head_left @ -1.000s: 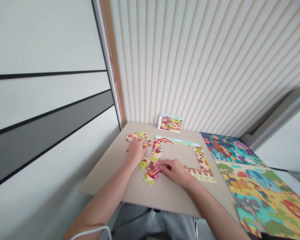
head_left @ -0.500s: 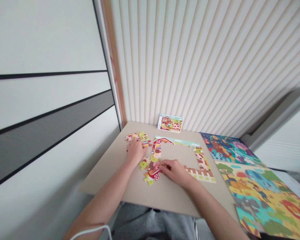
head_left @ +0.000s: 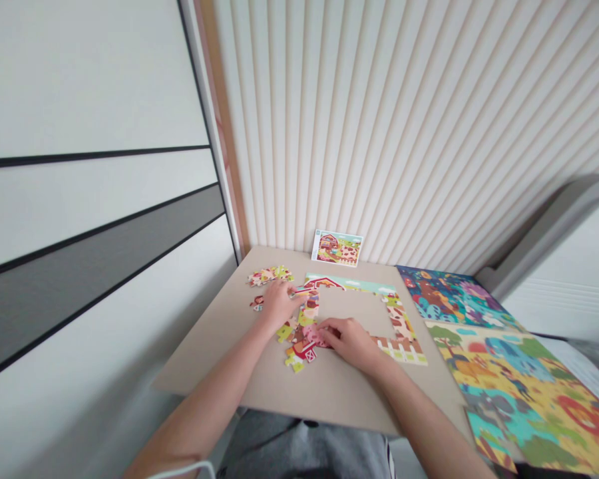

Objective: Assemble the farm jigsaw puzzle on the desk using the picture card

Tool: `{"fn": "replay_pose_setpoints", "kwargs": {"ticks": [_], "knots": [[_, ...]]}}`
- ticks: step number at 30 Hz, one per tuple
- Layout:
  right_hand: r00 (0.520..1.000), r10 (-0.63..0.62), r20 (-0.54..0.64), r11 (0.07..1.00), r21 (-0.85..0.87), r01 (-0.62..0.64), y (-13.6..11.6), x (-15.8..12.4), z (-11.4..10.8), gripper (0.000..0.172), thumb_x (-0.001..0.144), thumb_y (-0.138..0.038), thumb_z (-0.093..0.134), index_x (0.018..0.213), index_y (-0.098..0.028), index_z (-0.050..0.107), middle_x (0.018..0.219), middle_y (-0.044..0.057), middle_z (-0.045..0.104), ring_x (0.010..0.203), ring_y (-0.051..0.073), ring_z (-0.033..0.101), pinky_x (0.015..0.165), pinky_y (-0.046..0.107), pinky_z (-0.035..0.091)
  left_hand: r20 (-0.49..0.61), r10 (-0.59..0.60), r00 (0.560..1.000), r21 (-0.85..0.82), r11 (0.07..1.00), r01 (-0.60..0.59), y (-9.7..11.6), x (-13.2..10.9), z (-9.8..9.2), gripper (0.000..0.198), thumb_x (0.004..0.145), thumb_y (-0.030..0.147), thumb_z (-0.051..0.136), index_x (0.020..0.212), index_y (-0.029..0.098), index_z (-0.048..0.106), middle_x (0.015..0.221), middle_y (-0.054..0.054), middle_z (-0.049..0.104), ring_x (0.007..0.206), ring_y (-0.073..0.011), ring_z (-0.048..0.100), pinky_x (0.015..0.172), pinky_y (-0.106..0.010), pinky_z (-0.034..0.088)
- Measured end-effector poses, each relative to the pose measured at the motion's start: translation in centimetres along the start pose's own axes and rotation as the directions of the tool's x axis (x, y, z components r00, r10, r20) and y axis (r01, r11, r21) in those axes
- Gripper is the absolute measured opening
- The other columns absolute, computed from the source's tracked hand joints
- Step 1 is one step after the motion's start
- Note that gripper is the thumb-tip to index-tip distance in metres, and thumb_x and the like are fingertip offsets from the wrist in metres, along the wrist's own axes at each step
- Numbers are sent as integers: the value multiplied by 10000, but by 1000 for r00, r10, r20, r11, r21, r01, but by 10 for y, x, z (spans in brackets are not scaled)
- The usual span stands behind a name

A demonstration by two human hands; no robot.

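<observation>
Left hand [head_left: 279, 305] spread — right hand [head_left: 350, 344] (curled)

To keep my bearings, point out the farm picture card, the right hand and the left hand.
Farm picture card [head_left: 337, 247], head view, on its middle.
Right hand [head_left: 350, 344], head view, on its back.
Left hand [head_left: 278, 303], head view, on its back.

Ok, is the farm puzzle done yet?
Not done: most of its border is joined, but beige board shows through the middle, and loose pieces lie beside the left hand.
</observation>
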State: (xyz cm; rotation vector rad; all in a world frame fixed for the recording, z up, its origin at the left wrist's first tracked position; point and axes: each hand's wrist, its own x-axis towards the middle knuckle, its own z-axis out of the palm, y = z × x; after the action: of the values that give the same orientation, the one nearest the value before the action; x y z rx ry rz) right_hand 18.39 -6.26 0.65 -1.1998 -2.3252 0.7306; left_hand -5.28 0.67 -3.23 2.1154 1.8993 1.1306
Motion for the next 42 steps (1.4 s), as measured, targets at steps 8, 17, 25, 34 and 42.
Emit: {"fn": "replay_pose_setpoints", "kwargs": {"ticks": [8,17,25,34,42], "knots": [[1000,29,-13,996,-90,-30,2,0,-8,255,971,-276,497,1014,-217,741,858,44,759,738,165,662,706,236,431,148,241,959,2,970,-244,46,26,19,359,760,496,793,905,200,649,997,-58,636,1019,-243,571,924,-360,428],[999,39,-13,977,-211,-41,6,-2,-10,262,995,-277,481,1021,-225,736,930,61,764,843,179,692,757,233,420,230,165,959,98,977,-191,42,31,35,328,774,475,780,911,204,659,1023,-73,627,1062,-270,571,975,-392,411],[1000,10,-11,973,-231,-12,6,-2,-7,250,1000,-284,487,1006,-230,731,932,54,759,848,183,680,744,239,406,274,225,935,111,958,-263,41,23,25,152,926,321,597,966,237,718,1064,-53,653,1071,-236,580,975,-362,415],[1000,12,-3,977,-212,-12,2,-2,-8,246,996,-266,485,994,-230,729,931,48,756,851,179,681,758,241,417,319,313,895,119,923,-365,51,19,24,246,960,361,544,1077,290,749,1137,-72,649,1137,-257,542,1022,-405,372],[1000,23,-2,976,-217,-23,4,-3,-7,257,1005,-288,484,1001,-229,734,948,58,756,848,181,677,772,243,417,355,275,894,87,942,-324,51,24,25,272,978,316,506,1025,288,773,1111,-61,685,1105,-236,567,1031,-407,368]]}}
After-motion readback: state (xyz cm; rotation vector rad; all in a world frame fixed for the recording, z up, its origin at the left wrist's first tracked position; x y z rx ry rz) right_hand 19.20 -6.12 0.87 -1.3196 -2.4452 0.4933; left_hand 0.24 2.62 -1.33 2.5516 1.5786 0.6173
